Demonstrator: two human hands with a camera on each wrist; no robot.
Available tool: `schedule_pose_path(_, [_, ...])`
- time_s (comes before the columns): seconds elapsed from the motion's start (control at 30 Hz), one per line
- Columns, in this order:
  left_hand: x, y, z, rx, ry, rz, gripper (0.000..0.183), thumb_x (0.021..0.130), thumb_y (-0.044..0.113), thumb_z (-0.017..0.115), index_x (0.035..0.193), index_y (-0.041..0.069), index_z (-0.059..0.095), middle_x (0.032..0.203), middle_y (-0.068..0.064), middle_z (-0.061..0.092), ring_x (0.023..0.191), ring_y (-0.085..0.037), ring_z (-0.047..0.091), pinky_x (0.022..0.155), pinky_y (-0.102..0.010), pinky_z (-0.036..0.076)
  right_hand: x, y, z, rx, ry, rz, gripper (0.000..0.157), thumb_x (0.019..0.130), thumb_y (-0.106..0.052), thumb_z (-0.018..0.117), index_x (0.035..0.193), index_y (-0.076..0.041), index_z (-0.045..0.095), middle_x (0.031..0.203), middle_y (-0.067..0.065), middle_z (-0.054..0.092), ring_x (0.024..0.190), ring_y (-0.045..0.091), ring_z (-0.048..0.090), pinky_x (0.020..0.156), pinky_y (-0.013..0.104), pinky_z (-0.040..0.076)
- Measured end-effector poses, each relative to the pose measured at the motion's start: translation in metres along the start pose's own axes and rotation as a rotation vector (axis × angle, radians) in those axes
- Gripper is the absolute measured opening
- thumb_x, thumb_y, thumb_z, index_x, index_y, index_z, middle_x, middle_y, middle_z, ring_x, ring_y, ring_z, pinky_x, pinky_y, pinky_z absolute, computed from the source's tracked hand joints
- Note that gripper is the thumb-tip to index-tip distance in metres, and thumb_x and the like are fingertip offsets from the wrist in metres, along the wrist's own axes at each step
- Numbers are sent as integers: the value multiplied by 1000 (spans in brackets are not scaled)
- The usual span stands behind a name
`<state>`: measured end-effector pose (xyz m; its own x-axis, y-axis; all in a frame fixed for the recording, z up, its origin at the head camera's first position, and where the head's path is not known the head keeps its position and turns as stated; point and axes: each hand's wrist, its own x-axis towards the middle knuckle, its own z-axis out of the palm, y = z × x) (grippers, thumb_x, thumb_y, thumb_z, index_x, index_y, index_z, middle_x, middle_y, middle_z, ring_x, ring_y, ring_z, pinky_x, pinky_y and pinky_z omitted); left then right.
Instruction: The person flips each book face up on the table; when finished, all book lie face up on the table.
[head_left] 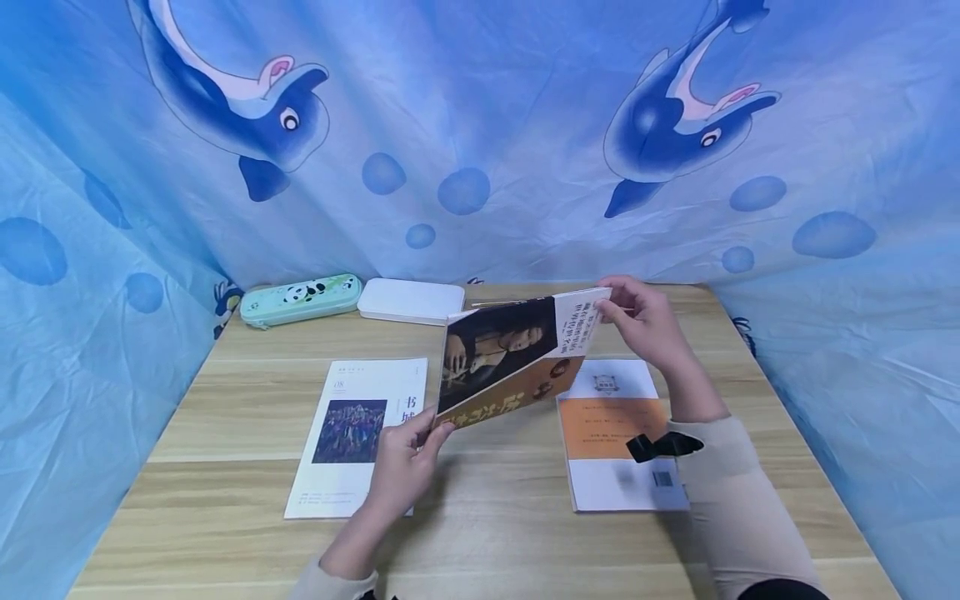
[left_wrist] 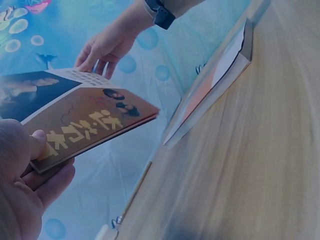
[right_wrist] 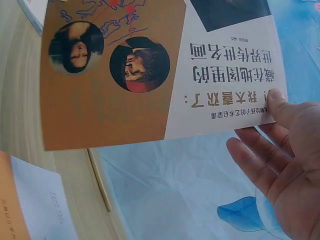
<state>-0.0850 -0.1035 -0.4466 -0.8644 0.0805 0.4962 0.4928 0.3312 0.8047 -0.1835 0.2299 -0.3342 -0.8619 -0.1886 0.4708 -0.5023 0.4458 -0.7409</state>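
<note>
Both hands hold a book tilted above the middle of the table; its cover has a dark painting, a brown-orange part with gold lettering and a white part with dark print. The left hand pinches its near left corner, thumb on the cover and fingers beneath, as the left wrist view shows. At the far right corner the right hand pinches the white end, its thumb on the cover. Below on the left lies a white book with a dark picture, partly covered by the left hand. A white-and-orange book lies on the right.
A green pencil case with a panda and a white flat case stand along the back edge of the wooden table. A thin stick lies behind the held book. Blue cloth with dolphins hangs behind and at both sides.
</note>
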Motion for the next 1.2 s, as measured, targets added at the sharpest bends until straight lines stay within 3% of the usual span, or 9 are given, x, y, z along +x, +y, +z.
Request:
schedule_pose_path(0.13, [-4,1,1,-51,2,-87,21,90,1,73,111,2,75,91,-12,77,67,-6,67,49,-23,55,-1,12,4,4,-11,43,24,95,8,63,119,13,63,87,25,66,70,18,67,65,17,57])
schedule_pose_path(0.33, [-6,-3,1,-64,9,-114,21,87,0,75,109,3,75,76,-6,75,56,-2,58,43,-16,45,-2,50,14,54,-22,128,31,96,2,66,126,8,63,89,21,65,71,12,66,64,28,61])
schedule_pose_path(0.43, [-8,-5,2,-74,-2,-131,26,86,-2,76,112,-2,74,79,-10,76,63,-5,67,54,-16,54,-3,59,18,78,-25,165,31,96,-2,67,126,6,63,90,20,65,72,11,67,64,34,62])
schedule_pose_path(0.53, [-9,-7,3,-92,-19,-169,31,85,-4,76,116,-6,71,89,-14,77,75,-14,74,65,-24,60,-3,65,22,86,-25,205,32,96,-5,69,126,5,64,91,19,66,72,13,67,65,41,63])
schedule_pose_path(0.67, [-10,-6,4,-141,-58,-287,34,83,-3,78,117,-5,71,90,-14,77,77,-17,75,69,-26,61,-2,72,29,64,-45,277,36,97,-11,70,129,2,63,97,17,69,75,13,67,67,45,62])
schedule_pose_path(0.8, [-12,-4,4,-223,-94,-426,39,80,-2,81,118,-4,71,92,-14,77,81,-17,75,73,-26,61,-1,79,39,51,-59,332,40,96,-14,71,132,2,62,104,19,71,78,15,68,66,40,63])
schedule_pose_path(0.9, [-13,-6,5,-239,-101,-489,44,77,-4,83,120,-4,70,91,-12,77,79,-16,74,73,-25,61,0,83,48,58,-53,364,41,95,-14,72,131,3,63,107,21,72,81,16,68,64,32,62])
schedule_pose_path(1.03, [-15,-10,5,-206,-90,-514,51,76,-3,84,125,-3,68,91,-10,77,78,-15,73,73,-24,61,1,90,60,46,-39,389,43,95,-17,73,130,4,63,110,21,71,87,19,68,64,26,60])
schedule_pose_path(1.2, [-18,-14,5,-122,-56,-529,50,80,0,82,126,-9,64,94,-15,76,84,-20,75,77,-24,60,1,98,78,-2,-50,352,41,94,-19,74,128,3,66,110,20,72,92,28,70,64,23,58])
